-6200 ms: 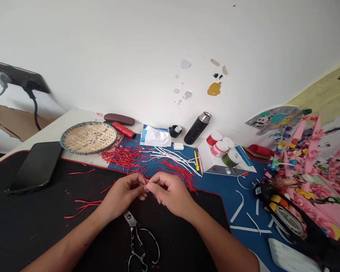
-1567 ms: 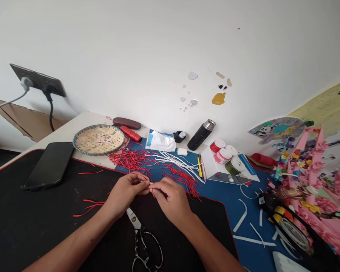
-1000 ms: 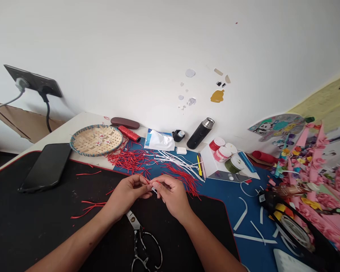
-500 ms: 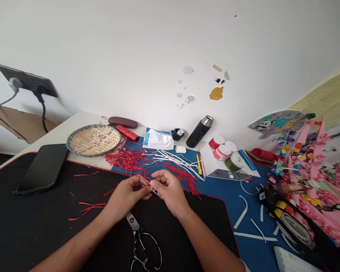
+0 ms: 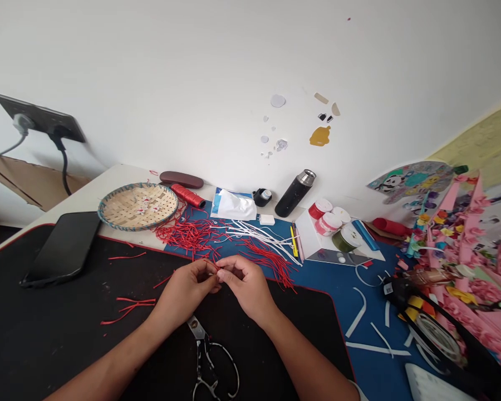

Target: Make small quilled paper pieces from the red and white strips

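My left hand [image 5: 191, 287] and my right hand [image 5: 244, 284] meet over the far edge of the black mat [image 5: 87, 356]. Both are closed in a pinch on a thin red cord [image 5: 211, 262], part of which shows between the fingertips; the rest is hidden. Just beyond the fingers lie a heap of red cord pieces [image 5: 192, 236], a fan of white cords [image 5: 261, 236] and a second bunch of red cords [image 5: 271, 264]. Scissors [image 5: 204, 362] rest on the mat below my hands, their blades partly covered by my left wrist.
A woven basket [image 5: 137, 206] holding small red-and-white pieces and a phone [image 5: 62, 245] are at left. Behind stand a red thread spool [image 5: 187, 196] and a black flask [image 5: 294, 195]. Ribbon spools [image 5: 328, 223], white strips [image 5: 376, 349] and pink paper flowers [image 5: 484, 289] are at right.
My right hand has shifted slightly left, closer to my left fingertips. A small white end seen below the fingers before is now out of sight. The scissors stay put.
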`<state>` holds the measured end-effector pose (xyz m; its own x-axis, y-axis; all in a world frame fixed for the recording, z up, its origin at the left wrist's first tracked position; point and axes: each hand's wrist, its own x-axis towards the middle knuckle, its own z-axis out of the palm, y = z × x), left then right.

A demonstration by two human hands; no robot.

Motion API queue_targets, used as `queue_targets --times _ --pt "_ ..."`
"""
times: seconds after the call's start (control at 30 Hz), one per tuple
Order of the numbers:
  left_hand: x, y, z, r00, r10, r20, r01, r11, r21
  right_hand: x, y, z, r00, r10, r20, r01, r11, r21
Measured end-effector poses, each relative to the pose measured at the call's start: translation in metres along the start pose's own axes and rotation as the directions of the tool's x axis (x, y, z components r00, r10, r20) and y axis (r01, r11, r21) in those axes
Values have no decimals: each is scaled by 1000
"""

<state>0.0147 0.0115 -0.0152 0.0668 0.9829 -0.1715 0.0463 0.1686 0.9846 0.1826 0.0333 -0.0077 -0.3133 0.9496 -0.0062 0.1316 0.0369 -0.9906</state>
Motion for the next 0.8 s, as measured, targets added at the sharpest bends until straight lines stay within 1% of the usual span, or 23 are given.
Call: queue_targets --times 0.17,0.33,0.47,0.63,0.8 --pt "-2 0 0 999 32 -4 -31 994 105 -2 1 1 999 -36 5 36 997 -72" --pt "-2 0 -1 999 41 26 -43 995 87 -2 -1 3 999 -51 5 51 996 -70" --pt "0 0 -1 999 28 40 -30 999 35 0 0 2 999 -34 15 35 999 -18" --pt "-2 6 1 1000 15 23 -12 994 -112 1 2 -2 998 37 54 -42 994 105" --pt "-3 11 2 998 47 47 -44 997 -57 1 2 -3 995 60 81 -71 986 149"
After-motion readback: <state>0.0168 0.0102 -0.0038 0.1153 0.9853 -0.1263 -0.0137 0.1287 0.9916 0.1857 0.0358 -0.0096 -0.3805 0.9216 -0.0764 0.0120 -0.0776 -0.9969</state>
